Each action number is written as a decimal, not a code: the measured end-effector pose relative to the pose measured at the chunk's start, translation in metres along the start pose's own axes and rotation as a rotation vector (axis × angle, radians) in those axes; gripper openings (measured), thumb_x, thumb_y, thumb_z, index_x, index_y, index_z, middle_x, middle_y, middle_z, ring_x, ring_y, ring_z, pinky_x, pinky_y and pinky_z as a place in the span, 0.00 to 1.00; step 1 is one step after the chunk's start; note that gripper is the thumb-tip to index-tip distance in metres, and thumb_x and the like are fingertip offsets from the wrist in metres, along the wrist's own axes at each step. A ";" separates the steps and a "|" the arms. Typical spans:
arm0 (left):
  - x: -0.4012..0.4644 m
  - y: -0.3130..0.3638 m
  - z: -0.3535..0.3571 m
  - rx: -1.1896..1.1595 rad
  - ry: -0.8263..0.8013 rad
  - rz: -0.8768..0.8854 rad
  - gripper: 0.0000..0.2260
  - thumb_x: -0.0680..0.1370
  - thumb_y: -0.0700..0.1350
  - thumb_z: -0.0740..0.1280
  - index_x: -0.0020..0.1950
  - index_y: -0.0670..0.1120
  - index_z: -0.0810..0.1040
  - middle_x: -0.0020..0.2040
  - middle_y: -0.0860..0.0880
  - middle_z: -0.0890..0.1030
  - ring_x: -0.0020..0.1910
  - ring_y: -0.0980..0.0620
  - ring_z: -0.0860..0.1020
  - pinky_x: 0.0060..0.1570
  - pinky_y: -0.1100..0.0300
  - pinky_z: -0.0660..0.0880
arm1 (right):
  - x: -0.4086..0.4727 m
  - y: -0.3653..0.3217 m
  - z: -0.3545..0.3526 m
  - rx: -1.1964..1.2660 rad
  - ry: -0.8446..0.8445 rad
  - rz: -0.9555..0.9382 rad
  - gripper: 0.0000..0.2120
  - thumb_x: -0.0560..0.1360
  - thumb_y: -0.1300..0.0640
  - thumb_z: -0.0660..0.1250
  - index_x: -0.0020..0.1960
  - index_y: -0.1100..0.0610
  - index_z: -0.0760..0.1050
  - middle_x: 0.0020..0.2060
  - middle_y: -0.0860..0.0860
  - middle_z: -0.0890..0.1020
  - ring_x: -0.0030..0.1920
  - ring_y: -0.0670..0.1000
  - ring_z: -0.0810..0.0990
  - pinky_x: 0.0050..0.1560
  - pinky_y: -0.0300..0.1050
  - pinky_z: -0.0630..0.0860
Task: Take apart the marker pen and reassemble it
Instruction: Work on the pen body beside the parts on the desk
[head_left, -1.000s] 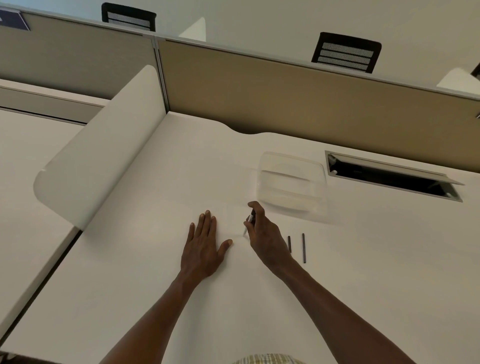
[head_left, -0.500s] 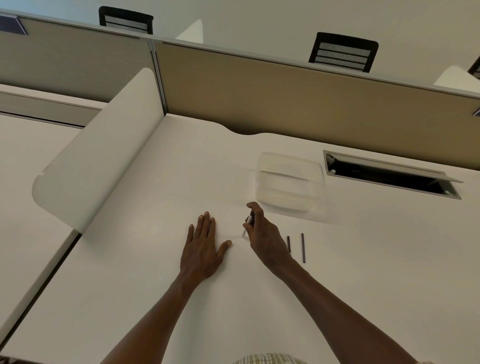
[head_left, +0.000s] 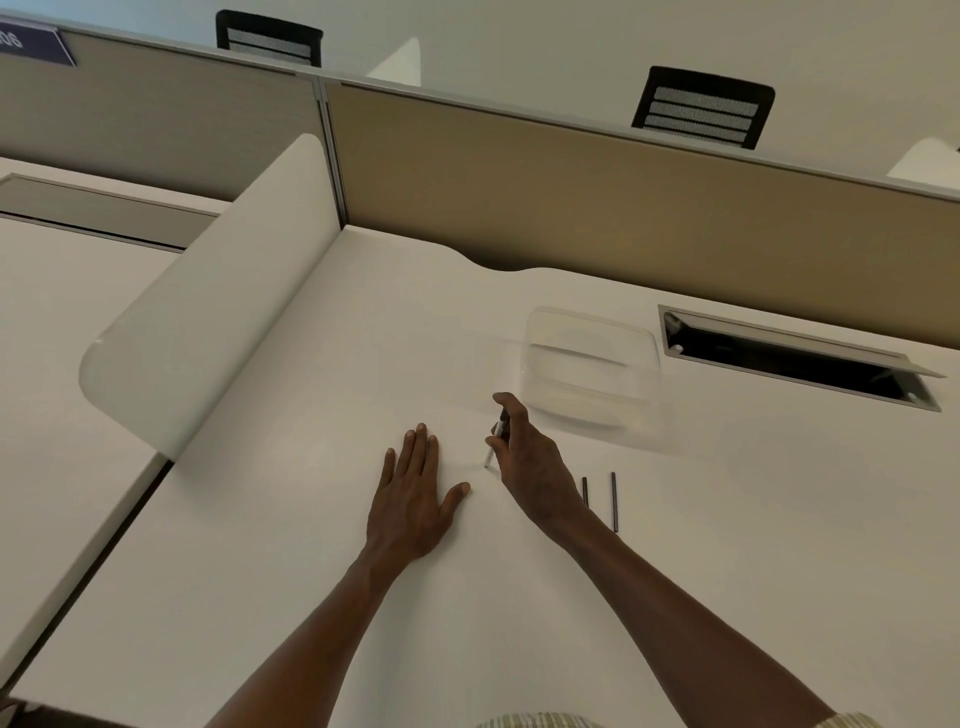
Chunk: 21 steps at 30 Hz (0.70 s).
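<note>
My right hand (head_left: 530, 462) grips a thin marker pen part (head_left: 496, 437), held steeply with its lower tip touching the white desk (head_left: 311, 545). My left hand (head_left: 413, 499) lies flat on the desk, palm down, fingers slightly apart, holding nothing. Two thin dark rods lie on the desk right of my right wrist: a short one (head_left: 585, 490), partly hidden by the wrist, and a longer one (head_left: 614, 501). Both run roughly parallel, pointing away from me.
A clear plastic tray (head_left: 589, 371) sits just beyond my right hand. An open cable slot (head_left: 795, 358) is cut into the desk at the right. A curved white side divider (head_left: 208, 306) stands at the left, a tan partition (head_left: 571, 208) along the back.
Both hands stay in the same pose and place. Only the head camera has shifted slightly.
</note>
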<state>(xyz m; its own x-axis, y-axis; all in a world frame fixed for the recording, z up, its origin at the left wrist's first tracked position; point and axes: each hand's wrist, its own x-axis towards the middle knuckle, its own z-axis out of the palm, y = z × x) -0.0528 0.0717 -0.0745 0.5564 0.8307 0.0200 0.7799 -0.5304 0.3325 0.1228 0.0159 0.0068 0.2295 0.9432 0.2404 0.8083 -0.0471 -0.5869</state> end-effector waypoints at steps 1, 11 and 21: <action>0.000 0.000 0.000 0.003 -0.002 -0.001 0.39 0.79 0.68 0.45 0.80 0.42 0.47 0.81 0.46 0.44 0.79 0.51 0.40 0.77 0.51 0.42 | 0.000 0.000 0.001 -0.005 -0.009 -0.010 0.32 0.76 0.63 0.67 0.71 0.43 0.54 0.41 0.40 0.71 0.39 0.31 0.74 0.34 0.23 0.66; 0.000 0.000 0.000 0.029 -0.017 -0.008 0.39 0.79 0.69 0.42 0.80 0.43 0.45 0.81 0.46 0.43 0.79 0.51 0.39 0.76 0.52 0.40 | 0.010 -0.002 -0.009 0.052 0.014 0.046 0.35 0.76 0.63 0.68 0.72 0.40 0.53 0.35 0.39 0.71 0.37 0.36 0.75 0.36 0.31 0.66; -0.001 0.002 -0.004 0.018 -0.025 -0.005 0.39 0.78 0.69 0.42 0.80 0.43 0.44 0.81 0.46 0.42 0.79 0.51 0.40 0.77 0.51 0.42 | 0.022 -0.020 -0.035 0.048 0.091 -0.022 0.39 0.75 0.63 0.71 0.74 0.42 0.51 0.36 0.46 0.75 0.33 0.46 0.76 0.37 0.41 0.78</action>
<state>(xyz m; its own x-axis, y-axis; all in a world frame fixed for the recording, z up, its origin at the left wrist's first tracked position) -0.0528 0.0707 -0.0698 0.5592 0.8290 -0.0053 0.7876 -0.5292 0.3156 0.1307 0.0257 0.0504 0.2617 0.9100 0.3216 0.7873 -0.0085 -0.6165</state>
